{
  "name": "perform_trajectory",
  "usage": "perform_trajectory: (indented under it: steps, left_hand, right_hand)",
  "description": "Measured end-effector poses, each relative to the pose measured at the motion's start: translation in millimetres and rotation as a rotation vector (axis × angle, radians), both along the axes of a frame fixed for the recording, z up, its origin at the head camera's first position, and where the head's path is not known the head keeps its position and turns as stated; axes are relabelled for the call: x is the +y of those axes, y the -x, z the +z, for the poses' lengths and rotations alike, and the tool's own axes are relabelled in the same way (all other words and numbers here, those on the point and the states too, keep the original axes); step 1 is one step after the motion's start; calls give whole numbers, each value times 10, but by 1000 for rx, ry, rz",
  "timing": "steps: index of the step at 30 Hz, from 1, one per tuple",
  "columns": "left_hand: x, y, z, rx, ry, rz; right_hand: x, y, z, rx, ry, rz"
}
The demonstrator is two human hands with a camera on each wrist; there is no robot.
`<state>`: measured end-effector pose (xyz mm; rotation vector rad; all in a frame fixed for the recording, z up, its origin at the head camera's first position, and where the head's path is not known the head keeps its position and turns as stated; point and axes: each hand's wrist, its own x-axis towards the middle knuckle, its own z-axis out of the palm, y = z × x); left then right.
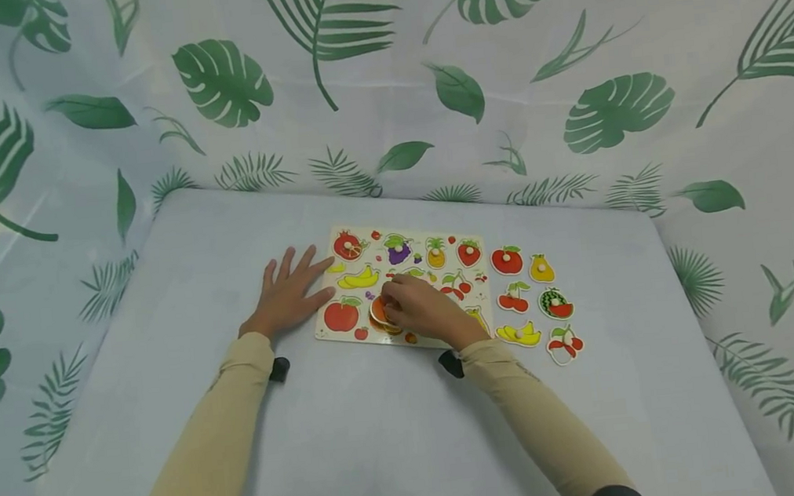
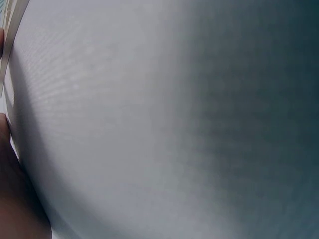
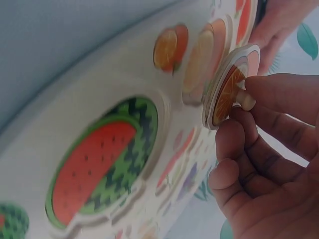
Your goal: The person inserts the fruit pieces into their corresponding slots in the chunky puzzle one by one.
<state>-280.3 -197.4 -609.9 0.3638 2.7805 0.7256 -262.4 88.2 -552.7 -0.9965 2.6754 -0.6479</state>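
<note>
My right hand [image 1: 422, 307] pinches an orange puzzle piece [image 3: 233, 82] by its small wooden knob [image 3: 244, 99]. Tilted, the piece is held close over the printed orange picture [image 3: 203, 64] on the puzzle board [image 1: 326, 333]. My left hand [image 1: 288, 295] lies with fingers spread at the board's left edge, its index finger and thumb reaching over that edge. Only bits of the left fingers [image 2: 15, 199] show in the left wrist view. Knobbed pieces sit on the board along its top row, among them a pomegranate [image 1: 347, 246] and a strawberry [image 1: 468, 253].
Right of the board lie loose fruit pieces: an apple [image 1: 507, 260], a pear [image 1: 541, 268], bananas [image 1: 519, 335], a watermelon [image 1: 556, 304], and cherries [image 1: 513, 298]. A pale cloth covers the table [image 1: 357, 440]. Leaf-patterned fabric [image 1: 382, 76] hangs behind it.
</note>
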Motion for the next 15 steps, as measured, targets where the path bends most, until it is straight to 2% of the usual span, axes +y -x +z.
perform_trajectory:
  steps: [9,15]
  left_hand:
    - [22,-8,28,-11,-9,3]
    - [3,7,-3,-3,-1,6]
  right_hand:
    - [-82,-21,-81,-24,-61,5]
    - [-98,-36,-106,-4,-65,17]
